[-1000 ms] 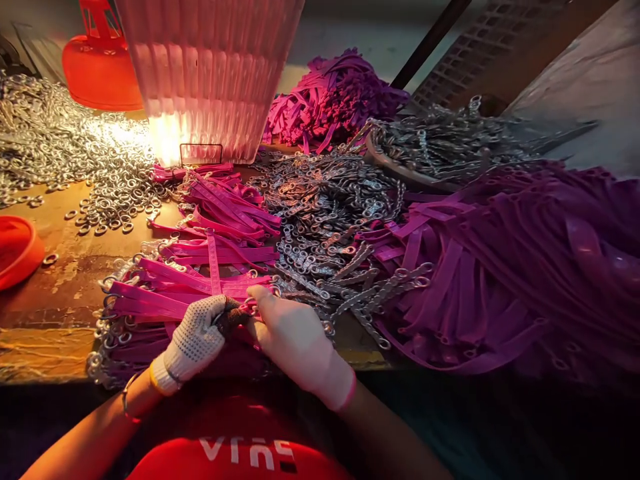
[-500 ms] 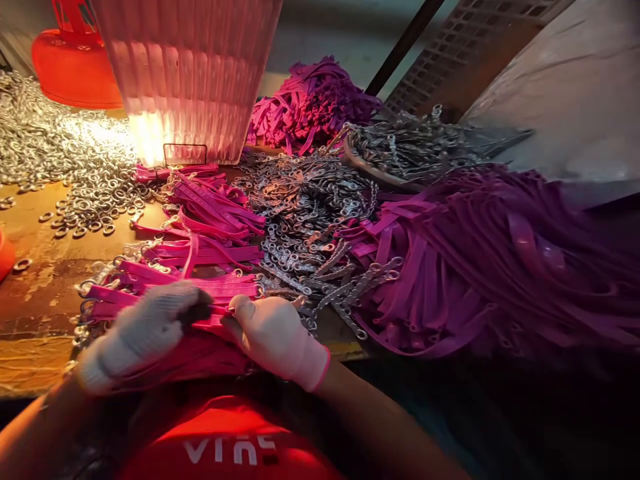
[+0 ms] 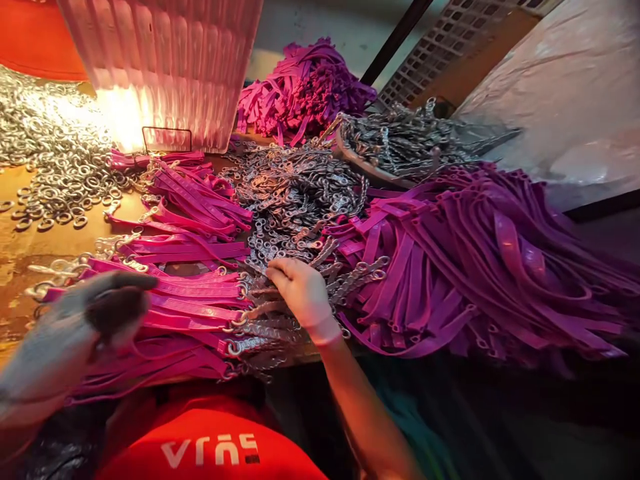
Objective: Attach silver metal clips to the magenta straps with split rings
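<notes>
My right hand (image 3: 303, 297), in a pale glove, is over the near side of a heap of short twisted metal chains (image 3: 305, 193). Its thumb and fingers are pressed together at the chains; what they pinch is too small to make out. To the left, my left hand (image 3: 85, 333) in a pale glove with dark fingertips hovers above the ends of the pink straps (image 3: 195, 287). It is blurred, and its grip does not show clearly. Metal rings and clasps are on the ends of these straps, which lie in bunches.
Loose metal rings (image 3: 65, 173) spread at the left under a bright lamp. A ribbed translucent panel (image 3: 170, 67) stands behind the straps. Purple straps are piled at the right (image 3: 440, 267) and at the back (image 3: 310, 90). A shallow container (image 3: 360, 160) holds more chains.
Both hands were together at a pink strap. They have parted: my right hand moved right and up to the chains, my left hand moved left. The view shifted slightly.
</notes>
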`<state>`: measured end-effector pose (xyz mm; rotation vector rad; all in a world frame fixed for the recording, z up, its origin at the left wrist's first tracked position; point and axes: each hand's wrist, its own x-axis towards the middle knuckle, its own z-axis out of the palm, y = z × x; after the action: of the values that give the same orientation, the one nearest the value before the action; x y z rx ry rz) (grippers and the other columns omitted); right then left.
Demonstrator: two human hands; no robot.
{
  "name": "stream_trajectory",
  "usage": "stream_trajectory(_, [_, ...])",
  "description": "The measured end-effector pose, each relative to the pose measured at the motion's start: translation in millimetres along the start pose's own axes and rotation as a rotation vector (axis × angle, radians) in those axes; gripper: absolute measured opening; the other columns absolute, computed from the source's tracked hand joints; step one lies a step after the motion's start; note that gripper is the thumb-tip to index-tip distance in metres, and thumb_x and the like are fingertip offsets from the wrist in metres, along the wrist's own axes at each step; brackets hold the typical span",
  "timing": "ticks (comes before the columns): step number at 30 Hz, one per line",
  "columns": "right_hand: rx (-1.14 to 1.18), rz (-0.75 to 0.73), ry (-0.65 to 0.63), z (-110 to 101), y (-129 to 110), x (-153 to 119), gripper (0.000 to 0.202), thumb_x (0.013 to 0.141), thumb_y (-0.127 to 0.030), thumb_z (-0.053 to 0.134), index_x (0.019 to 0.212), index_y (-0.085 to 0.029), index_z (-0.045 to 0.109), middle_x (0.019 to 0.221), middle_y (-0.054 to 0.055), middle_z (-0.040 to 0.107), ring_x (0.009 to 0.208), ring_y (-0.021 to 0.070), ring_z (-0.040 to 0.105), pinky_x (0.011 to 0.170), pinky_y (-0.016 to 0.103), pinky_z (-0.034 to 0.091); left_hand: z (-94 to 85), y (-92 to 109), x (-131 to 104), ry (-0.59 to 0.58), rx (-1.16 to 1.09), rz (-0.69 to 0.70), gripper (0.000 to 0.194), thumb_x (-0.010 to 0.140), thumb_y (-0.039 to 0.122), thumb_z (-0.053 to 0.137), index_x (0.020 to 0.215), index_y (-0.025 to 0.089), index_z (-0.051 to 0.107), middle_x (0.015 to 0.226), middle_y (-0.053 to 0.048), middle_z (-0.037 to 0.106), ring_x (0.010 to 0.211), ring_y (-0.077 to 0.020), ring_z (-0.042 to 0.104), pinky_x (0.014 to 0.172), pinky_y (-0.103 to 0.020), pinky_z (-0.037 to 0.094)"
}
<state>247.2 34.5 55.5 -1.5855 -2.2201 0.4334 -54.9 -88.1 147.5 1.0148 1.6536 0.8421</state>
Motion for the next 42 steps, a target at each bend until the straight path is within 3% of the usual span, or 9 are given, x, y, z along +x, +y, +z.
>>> stream_trajectory(3, [-0.047,0.009,-0.167,23.1,4.7,38.7,0.020,0.087,-0.023,0.069,0.107,-0.022,0.073,0.102,0.007,0.076,0.098,0.0230,0.066,0.090,0.032,0.047,52.3,3.0,31.9,-0.336,-0.601,-0.221,0.038,0.084,0.042,0.068,0.109,0.014,0.068,0.066,0.001,0.056,0.040,-0.0040,0.035,0.035,-0.014,0.023])
stream_trajectory(7, [-0.032,-0.023,-0.217,39.8,3.4,55.0,0.019,0.082,-0.013,0.067,0.097,-0.021,0.074,0.094,0.006,0.075,0.092,0.0217,0.066,0.087,0.031,0.048,83.7,-4.3,62.9,-0.524,-0.944,-0.403,0.041,0.085,0.032,0.063,0.118,0.008,0.067,0.077,-0.008,0.065,0.046,-0.0096,0.053,0.032,-0.014,0.025])
stream_trajectory(12, [0.085,-0.067,-0.122,24.1,-5.2,30.0,0.020,0.093,-0.016,0.055,0.104,-0.020,0.071,0.104,0.007,0.073,0.100,0.0197,0.066,0.095,0.032,0.050,88.8,-13.0,63.0,-0.495,-0.934,-0.351,0.040,0.079,0.019,0.064,0.117,0.009,0.068,0.077,-0.008,0.066,0.045,-0.0073,0.050,0.033,-0.013,0.022])
stream_trajectory(17, [0.399,-0.327,0.055,-4.0,-48.5,-9.1,0.027,0.099,-0.021,0.052,0.124,-0.025,0.063,0.110,0.003,0.072,0.100,0.0176,0.068,0.092,0.030,0.053,94.3,-21.5,60.9,-0.439,-0.878,-0.225,0.035,0.079,0.026,0.071,0.112,0.013,0.071,0.068,-0.002,0.062,0.044,-0.0066,0.045,0.034,-0.015,0.019])
stream_trajectory(22, [0.180,-0.650,-0.055,-20.9,-80.3,-23.5,0.040,0.096,-0.010,0.051,0.134,-0.023,0.054,0.118,0.009,0.068,0.105,0.0205,0.065,0.090,0.034,0.054,98.7,-26.1,57.4,-0.366,-0.853,0.004,0.021,0.068,0.022,0.079,0.083,0.009,0.072,0.070,-0.002,0.062,0.058,-0.0089,0.051,0.054,-0.019,0.045])
stream_trajectory(27, [-0.100,-0.831,-0.074,-24.5,-87.1,-27.4,0.022,0.099,-0.015,0.049,0.117,-0.019,0.062,0.106,0.010,0.071,0.090,0.0215,0.065,0.079,0.034,0.054,88.6,-19.1,49.5,-0.441,-0.876,-0.136,0.023,0.064,0.018,0.077,0.085,0.010,0.073,0.078,-0.005,0.068,0.061,-0.0098,0.055,0.055,-0.019,0.045])
stream_trajectory(32, [0.197,-0.549,0.038,-21.9,-86.6,-32.1,0.029,0.097,-0.011,0.048,0.113,-0.027,0.066,0.101,0.004,0.073,0.090,0.0172,0.068,0.081,0.030,0.055,77.9,-19.6,43.9,-0.443,-0.878,-0.087,0.027,0.073,0.027,0.075,0.095,0.012,0.074,0.073,-0.004,0.065,0.049,-0.0057,0.046,0.045,-0.017,0.035])
stream_trajectory(36, [0.482,-0.245,0.106,-17.5,-90.6,-33.7,0.016,0.092,-0.021,0.063,0.106,-0.028,0.070,0.100,0.000,0.076,0.089,0.0175,0.072,0.080,0.029,0.058,77.9,-21.8,35.5,-0.394,-0.636,0.070,0.032,0.083,0.039,0.074,0.101,0.014,0.070,0.060,0.001,0.059,0.043,-0.0057,0.042,0.041,-0.017,0.031])
stream_trajectory(42, [0.545,-0.132,0.028,-14.4,-88.0,-32.9,0.028,0.094,-0.028,0.061,0.121,-0.024,0.065,0.110,0.004,0.075,0.093,0.0174,0.071,0.087,0.030,0.058,76.0,-19.1,27.7,-0.281,-0.437,0.178,0.038,0.091,0.051,0.063,0.081,0.016,0.058,0.055,0.003,0.054,0.044,-0.0068,0.043,0.041,-0.017,0.033])
